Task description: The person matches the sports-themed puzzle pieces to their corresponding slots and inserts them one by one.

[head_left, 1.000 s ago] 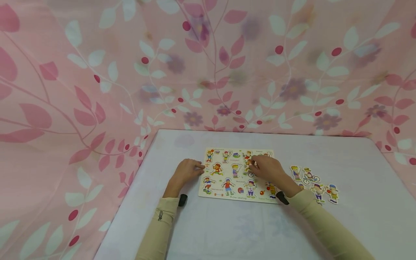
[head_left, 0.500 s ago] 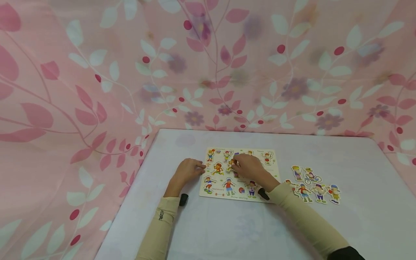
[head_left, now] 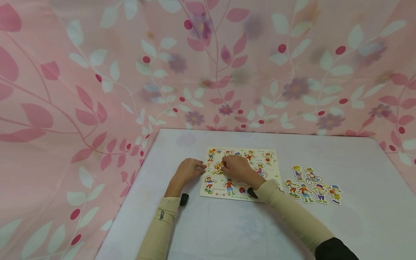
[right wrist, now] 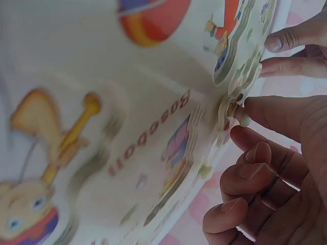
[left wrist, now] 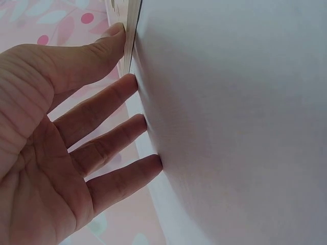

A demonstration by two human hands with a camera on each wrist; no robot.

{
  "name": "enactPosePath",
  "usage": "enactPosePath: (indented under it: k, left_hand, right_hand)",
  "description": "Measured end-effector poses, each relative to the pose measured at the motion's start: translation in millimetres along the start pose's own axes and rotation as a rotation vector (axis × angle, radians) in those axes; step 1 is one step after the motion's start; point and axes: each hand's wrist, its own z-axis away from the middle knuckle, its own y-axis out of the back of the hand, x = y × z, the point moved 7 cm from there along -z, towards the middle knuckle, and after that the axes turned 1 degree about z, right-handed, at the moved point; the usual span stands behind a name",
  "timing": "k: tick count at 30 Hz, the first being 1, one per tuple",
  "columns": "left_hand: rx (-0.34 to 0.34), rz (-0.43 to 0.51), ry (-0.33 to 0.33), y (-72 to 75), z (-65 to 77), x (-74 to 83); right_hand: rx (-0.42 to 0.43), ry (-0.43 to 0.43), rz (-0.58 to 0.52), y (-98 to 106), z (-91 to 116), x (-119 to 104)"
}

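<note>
A cream wooden puzzle board [head_left: 219, 182] printed with children doing sports lies on the white table. My right hand [head_left: 240, 168] is over its left-middle part, pinching a puzzle piece [head_left: 217, 168] shaped like a running child. In the right wrist view thumb and index finger hold the piece [right wrist: 232, 112] at the board's surface, the other fingers loosely bent; whether it sits in a recess cannot be told. My left hand [head_left: 186, 171] is at the board's left edge. In the left wrist view its thumb touches the board's side [left wrist: 132, 38], and its fairly straight fingertips [left wrist: 153, 162] touch the tabletop.
Several loose figure pieces lie right of the board, among them a cyclist [head_left: 313, 176] and a child in a blue cap [head_left: 335, 194]. Pink floral cloth [head_left: 208, 72] hangs behind and to the left of the white table [head_left: 227, 231].
My right hand has moved left across the board with the puzzle piece, from right of the middle to the left-middle part. The left hand has stayed at the board's edge.
</note>
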Motion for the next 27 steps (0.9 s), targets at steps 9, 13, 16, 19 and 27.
enactPosePath:
  k: [9, 13, 16, 19, 27]
  left_hand:
    - [-0.002, -0.003, 0.018, -0.5, -0.7, -1.7]
    - [0.006, -0.015, 0.002, 1.1, -0.4, -0.1]
    - [0.015, -0.012, -0.007, 2.3, -0.7, 1.2]
    - [0.022, 0.010, -0.009, 2.9, -0.8, 1.6]
    - [0.006, 0.030, 0.010, 1.8, -0.6, 0.4]
  right_hand:
    - [-0.014, 0.031, 0.041, -6.9, -8.6, -11.6]
    - [-0.016, 0.033, 0.045, -6.7, -10.2, -15.0]
    - [-0.013, 0.038, 0.047, -6.6, -11.0, -17.0]
    - [-0.013, 0.036, 0.058, -7.2, -11.2, -17.5]
    - [-0.027, 0.008, 0.006, 3.1, -4.1, -3.4]
